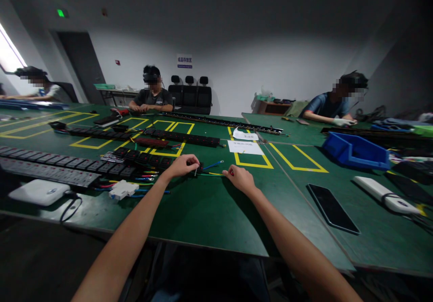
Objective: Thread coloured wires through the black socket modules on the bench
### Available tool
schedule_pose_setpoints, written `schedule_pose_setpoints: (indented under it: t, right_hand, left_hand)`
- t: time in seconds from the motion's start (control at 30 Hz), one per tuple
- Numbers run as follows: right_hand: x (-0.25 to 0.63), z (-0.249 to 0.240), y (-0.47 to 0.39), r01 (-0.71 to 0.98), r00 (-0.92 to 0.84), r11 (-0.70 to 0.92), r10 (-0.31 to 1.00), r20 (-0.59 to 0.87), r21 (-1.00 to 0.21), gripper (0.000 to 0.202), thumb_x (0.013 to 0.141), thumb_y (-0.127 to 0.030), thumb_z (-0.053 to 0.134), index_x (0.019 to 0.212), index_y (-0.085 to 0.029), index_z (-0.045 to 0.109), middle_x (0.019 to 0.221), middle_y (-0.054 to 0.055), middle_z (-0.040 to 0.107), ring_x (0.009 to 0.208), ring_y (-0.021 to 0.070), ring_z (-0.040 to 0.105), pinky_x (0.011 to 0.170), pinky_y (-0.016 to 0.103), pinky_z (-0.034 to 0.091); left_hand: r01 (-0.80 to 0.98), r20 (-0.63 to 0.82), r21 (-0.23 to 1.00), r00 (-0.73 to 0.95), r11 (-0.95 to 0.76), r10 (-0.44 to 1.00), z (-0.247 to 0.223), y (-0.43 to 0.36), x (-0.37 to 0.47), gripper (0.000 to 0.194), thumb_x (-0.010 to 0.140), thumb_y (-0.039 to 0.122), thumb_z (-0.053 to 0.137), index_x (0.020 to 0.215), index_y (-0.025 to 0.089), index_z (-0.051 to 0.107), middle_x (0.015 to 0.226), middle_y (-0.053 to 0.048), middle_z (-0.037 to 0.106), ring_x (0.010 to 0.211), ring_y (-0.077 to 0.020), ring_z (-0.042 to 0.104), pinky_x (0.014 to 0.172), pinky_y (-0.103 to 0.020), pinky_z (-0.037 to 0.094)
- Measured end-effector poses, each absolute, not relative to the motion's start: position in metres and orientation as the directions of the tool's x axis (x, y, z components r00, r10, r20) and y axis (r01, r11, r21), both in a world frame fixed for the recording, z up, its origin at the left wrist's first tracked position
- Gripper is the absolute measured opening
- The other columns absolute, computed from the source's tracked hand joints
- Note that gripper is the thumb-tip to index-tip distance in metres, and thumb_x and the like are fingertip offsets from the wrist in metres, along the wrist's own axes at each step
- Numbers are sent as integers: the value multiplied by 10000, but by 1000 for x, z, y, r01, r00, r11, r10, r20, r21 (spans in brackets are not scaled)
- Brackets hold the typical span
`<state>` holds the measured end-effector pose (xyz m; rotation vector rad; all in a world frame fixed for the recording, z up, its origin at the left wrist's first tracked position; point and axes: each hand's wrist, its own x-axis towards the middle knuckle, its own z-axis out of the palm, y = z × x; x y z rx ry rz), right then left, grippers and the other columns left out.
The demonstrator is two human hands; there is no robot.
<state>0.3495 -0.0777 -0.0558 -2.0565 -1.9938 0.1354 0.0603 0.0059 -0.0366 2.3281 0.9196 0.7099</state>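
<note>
My left hand [182,166] is closed at the end of a black socket strip [162,161], its thumb and fingertips pinched together there. What exactly lies between them is partly hidden. From this end a blue wire [213,164] with a ring terminal sticks out to the right. Below it runs a yellow-green wire [210,174], and my right hand [241,178] pinches its far end. Left of my hands, a white plastic block [123,189] with red and blue wires lies on the green table [203,220].
Longer socket strips [50,169] lie at the left, behind a white power bank [39,192]. Paper labels [245,147] lie beyond my hands. Rightward are a phone [333,208], a blue bin [355,152] and another power bank [385,195]. Several people sit around the table.
</note>
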Motion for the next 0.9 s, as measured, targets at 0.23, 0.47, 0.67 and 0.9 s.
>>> schedule_pose_setpoints:
  t: [0.23,0.47,0.67,0.9]
  right_hand:
    - [350,-58,-76,966,49,-16,992,120,-259,375,1010,-587,484,964,-252,643,963,47,742,888,224,692,632,267,377]
    - [350,-58,-77,965,52,-18,991,122,-260,375,1011,-587,476,969,-253,643,963,48,743,883,229,692,638,271,380]
    - [350,-58,-76,963,46,-13,992,117,-269,375,1012,-584,478,972,-250,646,970,53,743,877,219,690,647,267,385]
    - [351,-59,-75,961,46,-10,991,123,-278,376,1008,-587,482,957,-250,640,968,49,743,870,225,685,628,266,371]
  left_hand:
    - [423,308,666,593,-614,744,-42,10,58,315,987,370,644,1216,154,628,1170,-85,664,980,-208,672,850,-412,591]
    - [390,340,689,571,-612,747,-47,12,59,319,990,371,641,1222,153,623,1157,-82,664,959,-202,674,829,-398,596]
    - [408,333,665,588,-625,737,-45,11,59,322,990,370,641,1227,153,621,1162,-84,663,960,-202,674,825,-397,597]
    - [501,375,562,555,-658,742,-45,9,61,315,992,375,636,1217,153,626,1152,-82,666,951,-199,675,822,-394,596]
